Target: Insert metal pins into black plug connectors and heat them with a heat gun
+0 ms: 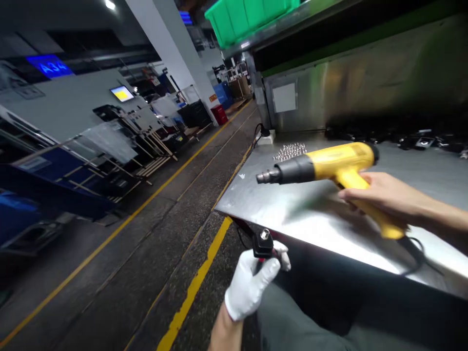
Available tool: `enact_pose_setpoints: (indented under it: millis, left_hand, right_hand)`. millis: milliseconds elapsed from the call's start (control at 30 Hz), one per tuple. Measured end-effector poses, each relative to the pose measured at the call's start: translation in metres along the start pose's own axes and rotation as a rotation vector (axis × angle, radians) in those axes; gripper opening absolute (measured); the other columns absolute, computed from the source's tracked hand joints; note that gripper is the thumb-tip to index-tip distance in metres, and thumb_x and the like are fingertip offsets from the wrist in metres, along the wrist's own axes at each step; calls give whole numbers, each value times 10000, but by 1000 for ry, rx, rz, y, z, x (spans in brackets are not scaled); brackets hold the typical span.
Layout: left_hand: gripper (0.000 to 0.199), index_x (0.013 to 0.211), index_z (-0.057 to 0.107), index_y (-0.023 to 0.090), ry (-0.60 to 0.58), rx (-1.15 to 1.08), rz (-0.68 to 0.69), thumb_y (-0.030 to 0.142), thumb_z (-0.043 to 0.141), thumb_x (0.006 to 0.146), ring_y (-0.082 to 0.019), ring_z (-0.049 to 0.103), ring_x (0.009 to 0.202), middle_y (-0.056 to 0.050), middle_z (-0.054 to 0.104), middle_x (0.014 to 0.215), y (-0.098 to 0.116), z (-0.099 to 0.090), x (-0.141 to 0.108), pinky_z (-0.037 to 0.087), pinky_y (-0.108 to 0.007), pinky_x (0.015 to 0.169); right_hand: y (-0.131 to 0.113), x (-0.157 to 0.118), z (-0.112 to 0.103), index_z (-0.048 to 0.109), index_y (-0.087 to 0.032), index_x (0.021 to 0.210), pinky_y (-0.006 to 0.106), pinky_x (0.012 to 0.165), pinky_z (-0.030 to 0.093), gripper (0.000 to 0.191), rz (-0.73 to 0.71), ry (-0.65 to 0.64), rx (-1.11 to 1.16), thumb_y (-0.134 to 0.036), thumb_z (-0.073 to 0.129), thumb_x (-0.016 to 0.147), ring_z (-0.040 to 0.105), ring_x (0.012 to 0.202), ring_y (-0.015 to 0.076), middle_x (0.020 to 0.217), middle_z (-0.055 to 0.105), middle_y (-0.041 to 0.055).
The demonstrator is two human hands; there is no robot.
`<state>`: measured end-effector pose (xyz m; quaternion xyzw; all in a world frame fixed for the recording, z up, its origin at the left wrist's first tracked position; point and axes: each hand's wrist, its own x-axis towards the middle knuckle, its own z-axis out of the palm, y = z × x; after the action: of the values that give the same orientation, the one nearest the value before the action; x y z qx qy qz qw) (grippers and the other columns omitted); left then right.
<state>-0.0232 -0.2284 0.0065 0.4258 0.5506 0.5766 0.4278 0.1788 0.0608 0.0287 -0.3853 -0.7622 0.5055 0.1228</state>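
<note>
My bare right hand [380, 192] is wrapped round the handle of a yellow heat gun [334, 161]. Its black barrel and metal nozzle point left above the metal bench, and a black cord hangs from the handle's lower end. My left hand [250, 280], in a white glove, is closed round a small black part [263, 243] just off the bench's front edge. A shiny metal piece sits on top of that part, and a bit of red shows below it. My fingers hide its lower portion. The nozzle is apart from the black part.
On the metal bench [256, 200] stands a cluster of small shiny metal pieces [290, 151]. Behind it is a white power socket [265, 139] with a black plug. Several black parts [417, 139] line the back. A green bin [252, 19] rests on the shelf above.
</note>
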Motion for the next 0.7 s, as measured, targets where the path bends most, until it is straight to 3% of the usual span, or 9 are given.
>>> enact_pose_setpoints:
  millis: [100,167,267,367,500,700]
  left_hand:
    - [417,1100,693,126,-64,77,57,503,619,937,-230,650,838,-106,693,881,1,-14,33,508,-388,858]
    - [475,1075,693,126,-57,113,65,566,611,918,-234,653,790,-109,695,849,0,-16,58,522,-379,792]
    - [394,1027,697,119,29,227,101,494,651,914,-224,644,810,-108,697,885,-3,-10,95,506,-350,786]
    - [240,953,699,126,148,343,159,363,673,923,-196,610,841,-79,675,894,-9,1,122,469,-321,832]
    - [158,960,673,153,218,411,199,307,647,941,-191,597,869,-58,644,899,-19,12,132,464,-324,869]
    - [133,983,642,176,218,375,192,296,584,985,-204,621,964,-67,651,975,-21,15,128,474,-374,959]
  right_hand:
    - [32,-20,-29,634,-211,1023,351,664,593,465,68,-76,230,-557,797,758,726,810,292,908,761,93]
    - [55,-28,-35,624,-225,932,349,572,557,418,124,-135,451,-486,856,703,687,690,274,782,721,61]
    - [82,-36,-34,604,-228,816,314,495,485,336,77,-187,669,-462,831,736,580,550,202,649,637,19]
    - [93,-38,-34,613,-232,799,288,476,469,342,65,-182,766,-483,834,727,559,535,181,634,631,10]
    - [96,-37,-37,641,-216,791,271,458,450,356,77,-187,829,-549,767,785,559,510,177,580,622,25]
    - [113,-34,-32,618,-231,734,285,440,449,326,50,-217,757,-519,749,816,558,481,187,584,631,33]
